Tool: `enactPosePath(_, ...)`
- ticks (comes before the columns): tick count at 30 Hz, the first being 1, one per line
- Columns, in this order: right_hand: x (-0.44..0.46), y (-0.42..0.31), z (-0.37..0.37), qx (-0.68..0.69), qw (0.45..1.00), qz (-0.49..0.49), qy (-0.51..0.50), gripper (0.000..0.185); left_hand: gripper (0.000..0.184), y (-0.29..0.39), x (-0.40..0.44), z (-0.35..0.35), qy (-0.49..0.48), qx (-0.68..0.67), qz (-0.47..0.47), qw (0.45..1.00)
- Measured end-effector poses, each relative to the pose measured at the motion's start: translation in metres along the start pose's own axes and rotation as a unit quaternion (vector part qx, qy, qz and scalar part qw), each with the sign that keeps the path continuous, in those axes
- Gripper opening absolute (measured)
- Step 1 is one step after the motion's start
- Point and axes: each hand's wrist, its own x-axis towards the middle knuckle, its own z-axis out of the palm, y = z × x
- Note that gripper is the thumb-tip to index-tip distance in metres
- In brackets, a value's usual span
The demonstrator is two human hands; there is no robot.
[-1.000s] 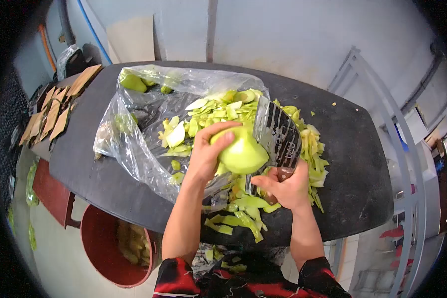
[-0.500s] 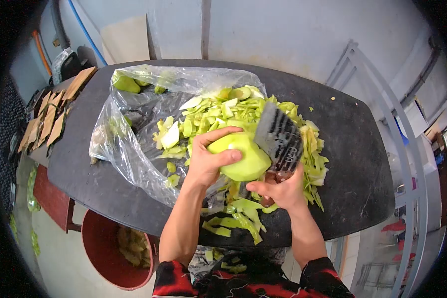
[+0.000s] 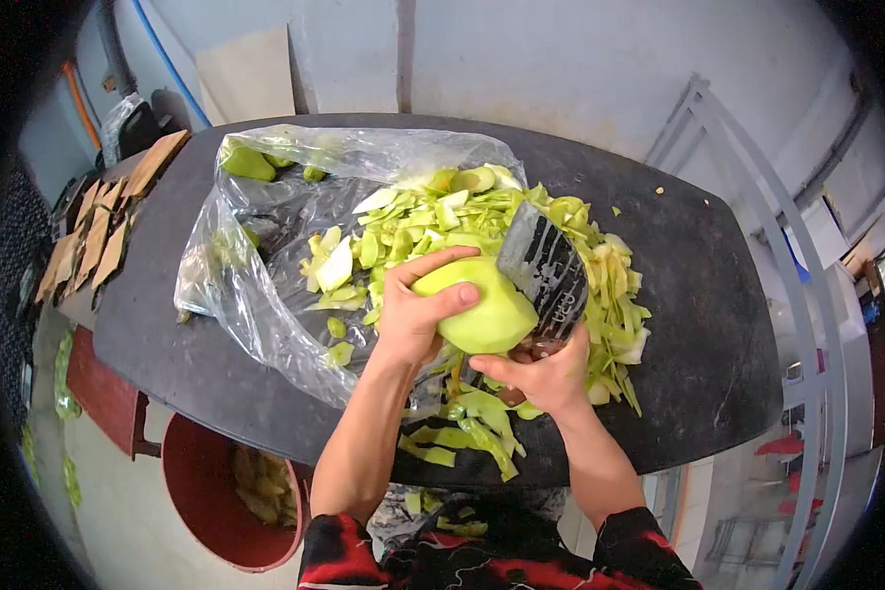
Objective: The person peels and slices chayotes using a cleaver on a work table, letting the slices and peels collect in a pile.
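Observation:
A pale green peeled fruit is gripped by my left hand, its fingers over the top and left side. My right hand is closed round the handle of a wide, dark-bladed knife. The blade stands tilted against the fruit's right side. Behind and beside both hands lies a heap of green peelings, partly on a clear plastic bag. Unpeeled green fruit sits in the bag's far left part.
The dark table has longer peel strips near its front edge. A red bin holding pale pieces stands on the floor at lower left. Cardboard pieces lie at the left, and a grey metal rail stands right.
The knife and my right hand have moved slightly left, with the blade now tilted against the fruit. My left hand has turned the fruit a little.

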Motion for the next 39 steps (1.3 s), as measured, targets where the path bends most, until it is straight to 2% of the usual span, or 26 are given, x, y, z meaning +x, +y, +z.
enactPosePath(4, 0.003, -0.004, -0.01, 0.041, 0.997, 0.064, -0.028, 0.072, 0.047, 0.001, -0.002, 0.004, 0.01, 0.006, 0.004, 1.0)
enactPosePath(7, 0.006, -0.012, -0.016, 0.007, 0.995, 0.067, -0.069, 0.068, 0.047, 0.006, -0.006, 0.003, 0.0, 0.06, 0.003, 0.998)
enactPosePath(9, 0.007, -0.022, -0.019, -0.083, 0.99, 0.064, -0.09, 0.061, 0.047, 0.006, -0.006, 0.001, -0.009, 0.092, 0.011, 0.996)
enactPosePath(10, 0.007, -0.028, -0.018, -0.087, 0.986, 0.115, -0.08, 0.054, 0.047, 0.006, -0.005, 0.001, -0.011, 0.091, 0.011, 0.996)
enactPosePath(11, 0.007, -0.025, -0.016, -0.088, 0.987, 0.113, -0.079, 0.054, 0.047, 0.006, -0.005, 0.001, -0.01, 0.106, 0.023, 0.994)
enactPosePath(13, 0.004, -0.006, -0.008, -0.057, 0.997, 0.032, -0.03, 0.055, 0.046, 0.002, -0.002, 0.001, -0.011, 0.122, 0.033, 0.992)
enactPosePath(14, 0.004, 0.003, -0.001, -0.04, 0.999, -0.031, -0.006, 0.052, 0.046, -0.002, -0.001, 0.002, 0.002, 0.05, 0.023, 0.998)
enactPosePath(15, 0.003, 0.001, 0.001, -0.04, 0.999, -0.031, -0.006, 0.052, 0.045, -0.004, 0.0, 0.002, 0.016, -0.022, 0.015, 1.0)
enactPosePath(17, 0.002, -0.006, 0.005, 0.024, 0.999, 0.037, 0.017, 0.048, 0.046, -0.002, -0.001, 0.003, 0.016, -0.023, 0.019, 0.999)
enactPosePath(18, 0.004, -0.01, 0.002, 0.025, 0.999, 0.037, 0.016, 0.048, 0.046, -0.001, -0.001, 0.003, 0.02, -0.008, 0.013, 1.0)
enactPosePath(21, 0.007, -0.016, -0.008, -0.021, 0.994, 0.094, -0.05, 0.044, 0.046, 0.001, -0.004, 0.002, 0.027, 0.035, 0.006, 0.999)
enactPosePath(23, 0.006, -0.011, -0.006, -0.032, 0.996, 0.074, -0.042, 0.042, 0.046, 0.0, -0.004, 0.004, 0.024, 0.063, 0.002, 0.998)
enactPosePath(24, 0.005, -0.008, -0.005, -0.037, 0.996, 0.067, -0.04, 0.042, 0.047, -0.001, -0.003, 0.005, 0.033, 0.03, 0.002, 0.999)
enactPosePath(25, 0.001, 0.001, 0.001, -0.004, 0.998, 0.06, -0.012, 0.04, 0.047, -0.001, -0.002, 0.005, 0.041, -0.002, 0.0, 0.999)
enactPosePath(27, 0.002, 0.0, 0.002, 0.029, 0.998, 0.055, 0.017, 0.039, 0.048, 0.001, -0.003, 0.003, 0.038, 0.022, 0.0, 0.999)
enactPosePath(28, 0.007, -0.008, -0.003, 0.005, 0.998, 0.065, -0.023, 0.039, 0.049, 0.002, -0.003, 0.002, 0.036, 0.045, -0.001, 0.998)
enactPosePath(30, 0.007, -0.018, -0.014, -0.028, 0.983, 0.164, -0.073, 0.041, 0.049, -0.002, -0.002, 0.002, 0.038, 0.046, -0.004, 0.998)
enactPosePath(31, 0.003, -0.012, -0.013, -0.028, 0.983, 0.166, -0.069, 0.041, 0.049, -0.004, -0.002, 0.003, 0.036, 0.047, -0.004, 0.998)
enactPosePath(33, -0.003, 0.007, -0.005, -0.04, 0.995, 0.092, 0.01, 0.052, 0.05, -0.004, -0.002, 0.006, 0.042, 0.045, 0.0, 0.998)
enactPosePath(35, -0.005, 0.005, -0.001, 0.006, 0.996, 0.088, 0.033, 0.054, 0.049, -0.005, -0.003, 0.005, 0.038, -0.029, 0.023, 0.999)
enactPosePath(37, 0.002, -0.009, -0.009, -0.014, 0.992, 0.127, -0.023, 0.042, 0.049, -0.006, -0.003, 0.006, 0.042, -0.013, 0.02, 0.999)
enactPosePath(39, 0.005, -0.016, -0.014, -0.002, 0.985, 0.161, -0.055, 0.038, 0.049, -0.008, -0.004, 0.005, 0.05, 0.077, 0.013, 0.996)
